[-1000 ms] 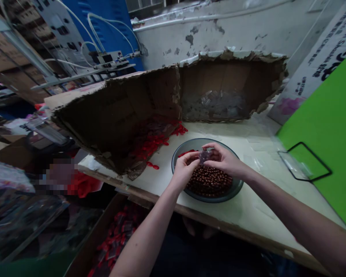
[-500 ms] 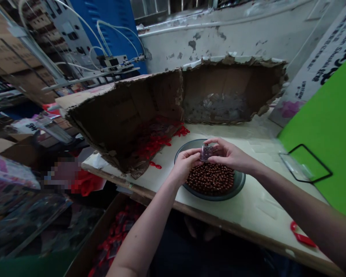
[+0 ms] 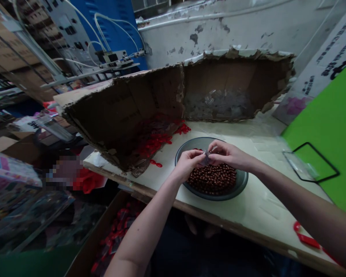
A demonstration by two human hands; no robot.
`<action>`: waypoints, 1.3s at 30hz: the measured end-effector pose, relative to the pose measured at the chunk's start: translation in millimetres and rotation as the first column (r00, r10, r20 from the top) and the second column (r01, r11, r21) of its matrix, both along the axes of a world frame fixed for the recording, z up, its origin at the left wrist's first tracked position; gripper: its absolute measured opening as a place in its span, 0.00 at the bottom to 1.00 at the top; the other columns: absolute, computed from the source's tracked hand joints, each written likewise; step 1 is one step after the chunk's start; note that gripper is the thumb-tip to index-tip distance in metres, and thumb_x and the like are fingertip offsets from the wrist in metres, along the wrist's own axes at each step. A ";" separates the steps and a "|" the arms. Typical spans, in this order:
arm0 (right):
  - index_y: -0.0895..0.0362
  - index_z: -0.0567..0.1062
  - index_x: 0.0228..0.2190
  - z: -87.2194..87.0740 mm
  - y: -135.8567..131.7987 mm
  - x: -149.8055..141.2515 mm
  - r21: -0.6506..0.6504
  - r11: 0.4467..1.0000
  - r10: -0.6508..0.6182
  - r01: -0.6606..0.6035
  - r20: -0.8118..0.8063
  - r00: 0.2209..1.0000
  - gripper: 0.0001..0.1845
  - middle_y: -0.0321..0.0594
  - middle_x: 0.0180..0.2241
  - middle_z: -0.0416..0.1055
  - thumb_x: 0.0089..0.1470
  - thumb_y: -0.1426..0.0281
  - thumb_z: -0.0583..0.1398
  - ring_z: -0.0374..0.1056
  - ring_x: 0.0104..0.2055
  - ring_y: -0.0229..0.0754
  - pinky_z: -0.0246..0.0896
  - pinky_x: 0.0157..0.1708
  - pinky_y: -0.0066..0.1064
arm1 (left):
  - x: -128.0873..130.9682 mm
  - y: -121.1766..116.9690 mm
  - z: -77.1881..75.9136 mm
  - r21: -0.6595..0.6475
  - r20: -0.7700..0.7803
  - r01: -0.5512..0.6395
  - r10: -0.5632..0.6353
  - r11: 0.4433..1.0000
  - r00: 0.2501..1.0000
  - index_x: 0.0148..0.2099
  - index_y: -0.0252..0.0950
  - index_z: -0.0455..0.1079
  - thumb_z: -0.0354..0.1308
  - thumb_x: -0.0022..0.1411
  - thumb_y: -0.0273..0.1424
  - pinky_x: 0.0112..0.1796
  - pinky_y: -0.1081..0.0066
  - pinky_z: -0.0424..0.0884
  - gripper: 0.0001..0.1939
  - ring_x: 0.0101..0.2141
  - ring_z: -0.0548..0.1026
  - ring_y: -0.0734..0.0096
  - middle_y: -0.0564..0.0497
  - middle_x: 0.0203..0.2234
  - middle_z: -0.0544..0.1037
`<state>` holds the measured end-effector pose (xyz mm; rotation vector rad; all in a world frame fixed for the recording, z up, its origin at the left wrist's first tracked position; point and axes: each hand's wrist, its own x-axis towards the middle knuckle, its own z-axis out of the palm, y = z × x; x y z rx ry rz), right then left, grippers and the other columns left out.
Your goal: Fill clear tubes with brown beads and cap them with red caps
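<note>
Above a grey-green bowl [image 3: 241, 186], my left hand [image 3: 188, 162] pinches the near side of a small clear plastic container [image 3: 205, 157]. From the other side, the fingers of my right hand [image 3: 228, 154] are closed on the same container. It looks tilted, and my fingers cover much of it, so its contents cannot be made out. Shiny dark brown beads [image 3: 213, 181] fill much of the bowl under my hands.
A torn cardboard box [image 3: 127, 100] stands behind, with red plastic pieces [image 3: 158, 140] on its left and clear pieces [image 3: 213, 98] at the back. A red plastic piece [image 3: 308, 240] lies at right. Below the table edge sits a carton of red-topped items [image 3: 115, 234].
The container has tipped from roughly upright to tilted, and my fingers have closed further over it. Both hands stay above the bowl; the view has shifted slightly.
</note>
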<state>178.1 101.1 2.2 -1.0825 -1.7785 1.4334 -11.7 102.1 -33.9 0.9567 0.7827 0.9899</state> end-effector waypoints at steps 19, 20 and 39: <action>0.55 0.76 0.41 -75.1 93.6 -27.5 0.387 0.919 -0.258 -0.076 0.737 0.625 0.14 0.44 0.42 0.77 0.49 0.71 0.63 0.71 0.46 0.47 0.62 0.43 0.31 | -61.6 11.0 22.2 0.034 0.127 -0.274 0.268 0.961 0.955 0.42 0.32 0.72 0.68 0.45 0.26 0.34 0.69 0.74 0.19 0.33 0.79 0.64 0.47 0.34 0.79; 0.56 0.77 0.39 -79.1 96.9 -30.0 0.385 0.919 -0.253 -0.088 0.747 0.615 0.14 0.45 0.41 0.77 0.47 0.72 0.64 0.71 0.45 0.48 0.62 0.43 0.32 | -61.2 8.5 23.3 0.027 0.126 -0.272 0.267 0.962 0.955 0.43 0.31 0.72 0.68 0.45 0.25 0.34 0.68 0.74 0.19 0.33 0.79 0.63 0.47 0.34 0.79; 0.55 0.73 0.40 -21.3 40.3 25.8 0.155 0.970 -0.213 0.188 0.158 0.964 0.20 0.42 0.40 0.76 0.50 0.55 0.63 0.71 0.41 0.47 0.65 0.41 0.37 | -28.7 -2.4 23.1 -0.128 0.282 -0.059 0.093 0.990 0.955 0.47 0.30 0.72 0.58 0.58 0.40 0.38 0.68 0.74 0.20 0.39 0.78 0.61 0.39 0.41 0.79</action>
